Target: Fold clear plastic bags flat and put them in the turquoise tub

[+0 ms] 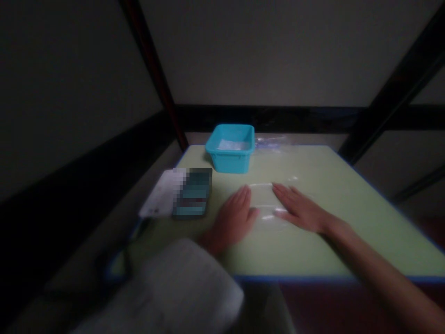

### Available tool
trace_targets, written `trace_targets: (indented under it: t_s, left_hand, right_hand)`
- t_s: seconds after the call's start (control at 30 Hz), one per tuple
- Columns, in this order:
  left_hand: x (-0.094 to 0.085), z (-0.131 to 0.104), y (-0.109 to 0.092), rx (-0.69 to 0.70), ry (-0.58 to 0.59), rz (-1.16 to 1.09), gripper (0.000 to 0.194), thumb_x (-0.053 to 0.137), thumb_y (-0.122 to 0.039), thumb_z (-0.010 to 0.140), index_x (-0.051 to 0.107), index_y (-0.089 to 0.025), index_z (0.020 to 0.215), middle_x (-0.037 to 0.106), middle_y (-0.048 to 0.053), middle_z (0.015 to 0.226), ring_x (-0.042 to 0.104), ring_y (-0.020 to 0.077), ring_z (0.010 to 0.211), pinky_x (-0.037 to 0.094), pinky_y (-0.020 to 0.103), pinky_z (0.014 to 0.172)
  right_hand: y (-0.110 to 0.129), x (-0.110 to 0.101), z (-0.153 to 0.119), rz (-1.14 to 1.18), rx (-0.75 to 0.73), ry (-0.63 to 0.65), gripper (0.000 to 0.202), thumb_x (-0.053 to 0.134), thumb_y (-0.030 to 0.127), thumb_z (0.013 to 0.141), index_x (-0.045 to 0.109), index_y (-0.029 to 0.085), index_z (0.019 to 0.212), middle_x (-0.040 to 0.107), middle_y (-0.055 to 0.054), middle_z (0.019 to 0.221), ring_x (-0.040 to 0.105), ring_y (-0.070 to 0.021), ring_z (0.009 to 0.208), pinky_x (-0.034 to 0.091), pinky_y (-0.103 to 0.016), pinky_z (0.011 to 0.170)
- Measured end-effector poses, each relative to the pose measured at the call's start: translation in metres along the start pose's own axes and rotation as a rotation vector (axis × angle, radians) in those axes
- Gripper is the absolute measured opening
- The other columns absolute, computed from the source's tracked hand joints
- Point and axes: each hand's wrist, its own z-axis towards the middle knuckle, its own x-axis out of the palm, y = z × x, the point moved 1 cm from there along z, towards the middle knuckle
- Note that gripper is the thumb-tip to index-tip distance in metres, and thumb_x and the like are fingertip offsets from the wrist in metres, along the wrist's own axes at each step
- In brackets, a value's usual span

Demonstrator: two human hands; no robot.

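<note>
Dim light; grey wall (pixel 278 55); dark slanting beams (pixel 389 88); 1 pale-green, blue-edged table (pixel 333 181); dark reddish floor (pixel 323 308).

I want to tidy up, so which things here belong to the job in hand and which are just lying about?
Likely in the job:
film
table under it

Probably just lying about:
bin
dark item, pixelated
white item
plastic beside the bin

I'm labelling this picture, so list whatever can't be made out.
All in the head view:
Dark flat object: face details hidden by pixelation.
Clear plastic: full outline lost to transparency and glare.
Blue basket: inside bottom hidden by its near wall.
Left hand: finger details blurred.
Right arm: upper part cut off by picture edge.
</note>
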Motion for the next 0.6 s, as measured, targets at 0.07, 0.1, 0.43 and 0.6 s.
trace_targets:
  t_s: [0.07, 0.1, 0.43, 0.6]
  left_hand:
    - [0.001, -0.003, 0.004, -0.003, -0.013, -0.003, 0.051, 0.033, -0.035, 0.095, 0.036, -0.004, 0.135, 0.036, 0.018, 0.145, 0.031, 0.0226, 0.136, 0.027, 0.037, 0.112]
    - [0.001, -0.004, 0.006, -0.007, -0.013, -0.002, 0.05, 0.033, -0.035, 0.095, 0.037, -0.004, 0.135, 0.036, 0.018, 0.145, 0.031, 0.0228, 0.136, 0.028, 0.038, 0.112]
    - [-0.013, 0.007, -0.008, -0.062, -0.056, 0.008, 0.056, 0.035, -0.036, 0.093, 0.032, 0.001, 0.135, 0.03, 0.024, 0.146, 0.028, 0.0278, 0.137, 0.027, 0.042, 0.112]
    - [-0.007, 0.027, -0.049, 0.048, 0.022, 0.021, 0.059, 0.033, -0.038, 0.094, 0.029, 0.001, 0.138, 0.029, 0.02, 0.147, 0.024, 0.0248, 0.138, 0.024, 0.038, 0.113]
  right_hand:
    - [0.0, 0.001, 0.0, -0.005, -0.003, -0.007, 0.076, 0.023, 0.062, 0.091, 0.004, 0.018, 0.149, 0.026, -0.014, 0.149, 0.026, -0.0279, 0.136, 0.026, -0.048, 0.11]
    - [0.0, 0.001, 0.0, -0.006, -0.004, -0.01, 0.076, 0.023, 0.062, 0.091, 0.004, 0.018, 0.149, 0.026, -0.014, 0.149, 0.026, -0.0278, 0.136, 0.025, -0.048, 0.11]
    - [0.0, 0.001, 0.001, 0.018, -0.003, 0.004, 0.075, 0.021, 0.063, 0.091, 0.009, 0.016, 0.149, 0.026, -0.016, 0.149, 0.025, -0.0275, 0.137, 0.025, -0.05, 0.109]
    - [-0.004, 0.004, 0.0, 0.026, -0.028, 0.008, 0.073, 0.021, 0.06, 0.092, 0.006, 0.017, 0.149, 0.027, -0.015, 0.149, 0.023, -0.0269, 0.137, 0.025, -0.051, 0.109]
